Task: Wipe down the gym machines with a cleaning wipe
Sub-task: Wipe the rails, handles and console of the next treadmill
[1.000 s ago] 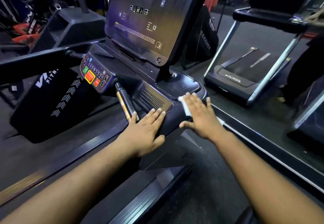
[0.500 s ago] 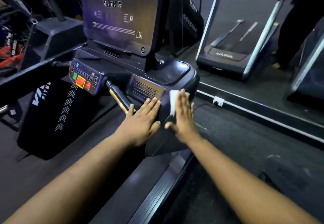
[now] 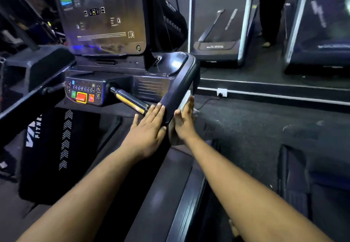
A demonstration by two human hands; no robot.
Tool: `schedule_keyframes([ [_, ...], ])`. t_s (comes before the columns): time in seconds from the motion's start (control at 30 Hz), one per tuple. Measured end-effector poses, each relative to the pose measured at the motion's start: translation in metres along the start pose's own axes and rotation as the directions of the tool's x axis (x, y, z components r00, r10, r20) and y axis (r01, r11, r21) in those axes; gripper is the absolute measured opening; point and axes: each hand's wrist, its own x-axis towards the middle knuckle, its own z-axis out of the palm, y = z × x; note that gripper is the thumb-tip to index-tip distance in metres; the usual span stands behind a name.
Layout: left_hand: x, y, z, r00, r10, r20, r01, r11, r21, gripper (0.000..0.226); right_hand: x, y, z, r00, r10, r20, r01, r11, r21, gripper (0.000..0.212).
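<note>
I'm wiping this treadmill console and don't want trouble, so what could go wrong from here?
1. The white cleaning wipe is only pressed flat by the right hand against the side of the glossy black treadmill console; it could slip and drop.
2. The left hand rests close to the control panel's red button, so a slide towards it might press it.
3. A white wall socket with a cable sits nearby; keep moisture away.

Dim gym, dark rubber floor point(image 3: 246, 120), wall socket point(image 3: 222, 92) behind.
</note>
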Motion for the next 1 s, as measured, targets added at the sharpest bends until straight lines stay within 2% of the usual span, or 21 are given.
schedule_keyframes([
  [0.07,-0.004,-0.001,0.0,1.0,0.005,0.005,-0.005,1.0,-0.018,0.066,-0.023,0.002,0.013,1.0,0.004,0.009,-0.004,1.0,0.019,0.133],
  [0.2,-0.016,-0.008,0.002,1.0,0.011,-0.005,-0.011,0.998,-0.057,0.066,-0.099,0.016,0.044,0.992,-0.079,0.102,0.08,0.997,-0.014,0.122],
  [0.4,-0.024,-0.007,0.002,1.0,-0.003,-0.006,0.003,0.999,-0.045,0.066,-0.012,-0.015,0.004,0.998,0.066,0.016,-0.067,0.996,0.058,0.146],
  [0.53,-0.022,-0.011,0.002,1.0,0.011,0.005,-0.01,0.991,-0.136,0.068,-0.015,-0.011,0.01,0.999,-0.042,0.027,0.043,0.999,-0.03,0.14],
  [0.6,-0.022,-0.016,0.001,1.0,0.014,-0.006,-0.015,0.961,-0.275,0.069,-0.061,-0.004,0.025,0.988,-0.122,0.098,0.132,0.985,-0.11,0.133],
  [0.7,-0.027,-0.026,0.004,0.998,0.009,-0.061,-0.036,0.891,-0.453,0.076,-0.121,0.009,0.038,0.93,-0.272,0.246,0.334,0.906,-0.26,0.129],
  [0.83,-0.046,-0.03,0.007,0.999,0.014,-0.035,-0.027,0.909,-0.417,0.085,-0.086,0.006,0.023,0.918,-0.316,0.24,0.392,0.819,-0.418,0.126],
  [0.93,-0.067,-0.031,0.007,1.0,-0.012,-0.028,-0.001,0.915,-0.403,0.09,-0.058,-0.014,0.007,0.921,-0.307,0.239,0.385,0.802,-0.457,0.128],
  [1.0,-0.084,-0.036,0.008,1.0,-0.022,-0.017,0.013,0.92,-0.393,0.094,-0.079,-0.026,0.012,0.899,-0.329,0.287,0.43,0.781,-0.453,0.128],
])
